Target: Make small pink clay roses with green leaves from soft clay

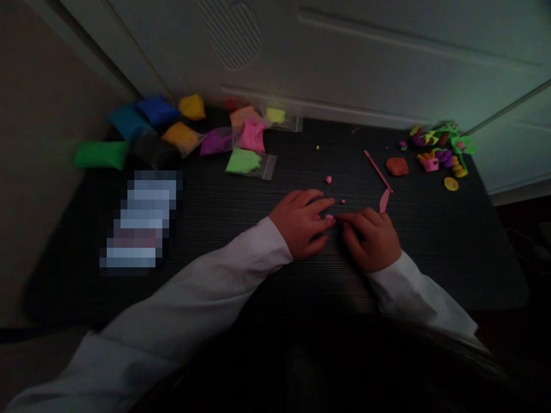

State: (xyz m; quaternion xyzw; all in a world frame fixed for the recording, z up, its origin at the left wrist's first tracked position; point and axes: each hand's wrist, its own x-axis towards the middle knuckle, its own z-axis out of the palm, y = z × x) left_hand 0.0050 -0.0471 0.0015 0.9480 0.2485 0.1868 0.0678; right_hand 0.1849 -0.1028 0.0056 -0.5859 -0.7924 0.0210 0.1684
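You work at the counter (206, 221), apparently shaping small pink clay-like pieces (329, 217) roughly midway between its left and right edges; the next move seems to call for light fingertip pressure. Your left hand (301, 225) is open, palm down, fingers splayed around them, while your right hand (375, 238) half-curls, index finger extended toward them, any grip impossible to tell.

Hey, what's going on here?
Someone in pale sleeves is handling small pink pieces, seemingly modelling clay, on a dark table. The left hand is spread over them; the right hand points its index finger close by, though whether it touches them is unclear. Beyond the hands lie a pink stick and a reddish-orange lump, with colourful packets back left and little colourful shapes back right.
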